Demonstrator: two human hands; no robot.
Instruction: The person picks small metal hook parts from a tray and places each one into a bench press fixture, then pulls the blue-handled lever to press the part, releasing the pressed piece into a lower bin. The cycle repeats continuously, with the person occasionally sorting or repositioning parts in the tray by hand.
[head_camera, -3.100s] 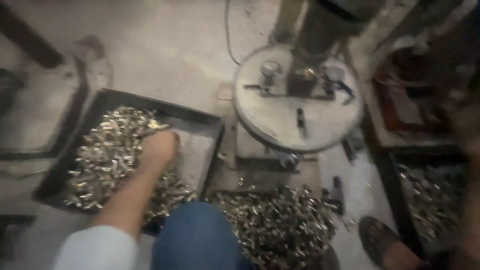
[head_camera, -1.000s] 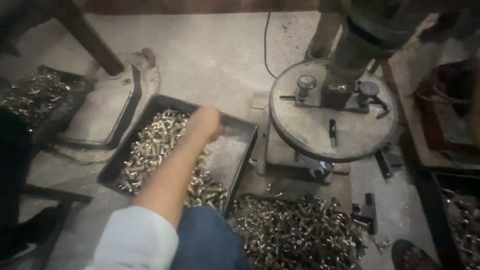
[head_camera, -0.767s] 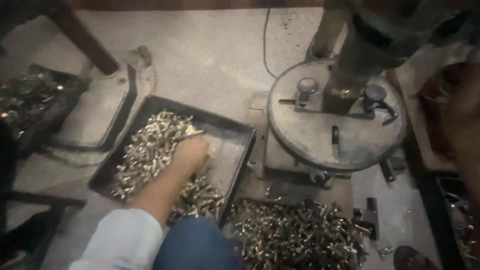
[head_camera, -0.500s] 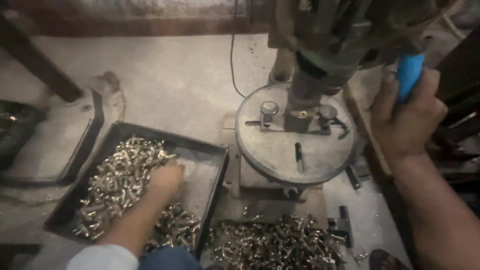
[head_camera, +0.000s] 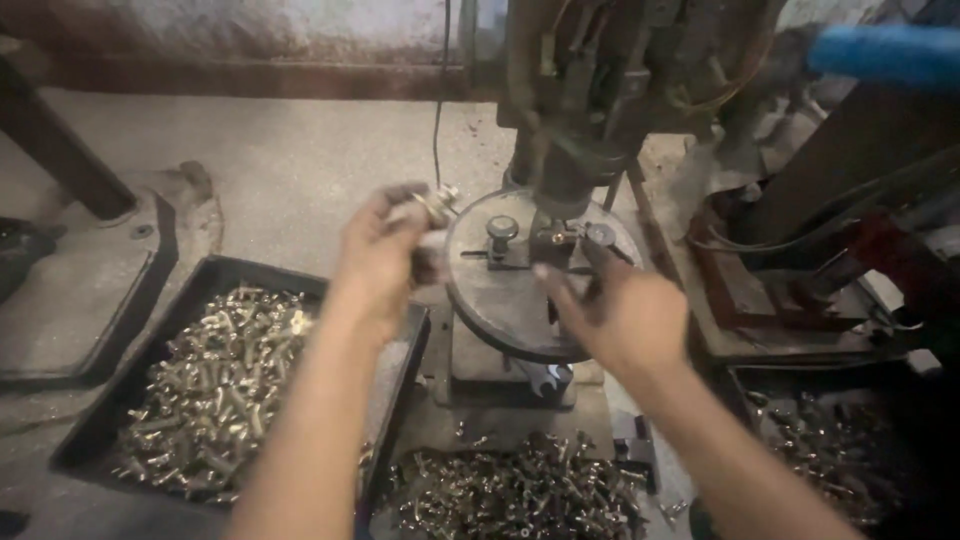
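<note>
Small brass-coloured metal fitting (head_camera: 437, 203), pinched in the grip of the left hand (head_camera: 385, 255), up at the left rim of the round grey steel machine plate (head_camera: 500, 310). Fixture side lying to the right of the pinched piece, just beside it; long axis too blurred to tell.

Dark upright press column (head_camera: 575, 110) over the plate centre, with the blue-sleeved lever handle (head_camera: 880, 52) off to the upper right, well apart from both hands.

Black rectangular tray of brass-coloured fittings (head_camera: 215, 385) on the floor, below and left of the plate, under the left forearm. Loose heap of the same fittings (head_camera: 520, 495) on the floor in front of the machine base.

Right hand (head_camera: 620, 315) over the right half of the plate, grip spread and empty, fingers (head_camera: 560, 285) reaching toward the dark clamp with two round knobs (head_camera: 530, 240). Right hand nearer the clamp; left hand nearer the tray, and the only one carrying a piece.
</note>
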